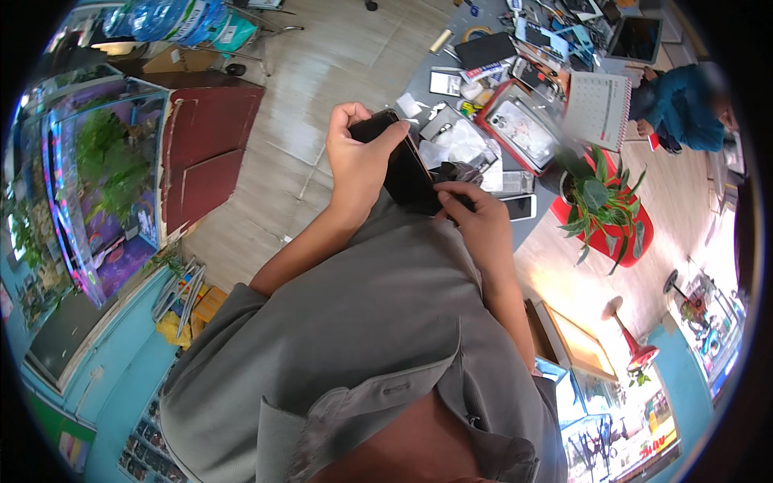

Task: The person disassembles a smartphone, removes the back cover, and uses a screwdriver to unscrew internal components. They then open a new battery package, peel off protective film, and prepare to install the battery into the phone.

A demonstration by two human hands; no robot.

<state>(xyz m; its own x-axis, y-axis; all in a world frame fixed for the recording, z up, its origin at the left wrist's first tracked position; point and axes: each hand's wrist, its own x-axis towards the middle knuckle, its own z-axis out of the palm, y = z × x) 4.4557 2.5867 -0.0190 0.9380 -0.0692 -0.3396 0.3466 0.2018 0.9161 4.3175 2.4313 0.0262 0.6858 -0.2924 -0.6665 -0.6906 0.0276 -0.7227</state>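
Note:
A black smartphone (410, 179) lies aslant in front of my body, its long edge showing a thin coppery frame. My left hand (362, 157) grips its far end, thumb across the top and fingers curled round the side. At the near end, my right hand (481, 221) is closed in a pinch on the phone's right corner. Whether a small piece sits between those fingertips is hidden. Just beyond the phone, crumpled dark wrapping (457, 171) rests at the desk edge. A white-framed phone (520, 207) lies close to my right hand.
The grey desk (419, 83) carries a red-rimmed tray (485, 121), a standing calendar (594, 109) and many loose phone parts. A potted plant (596, 197) stands over a red stool (642, 237) at right. Another person (684, 109) sits across the desk. Left stands an aquarium (105, 177).

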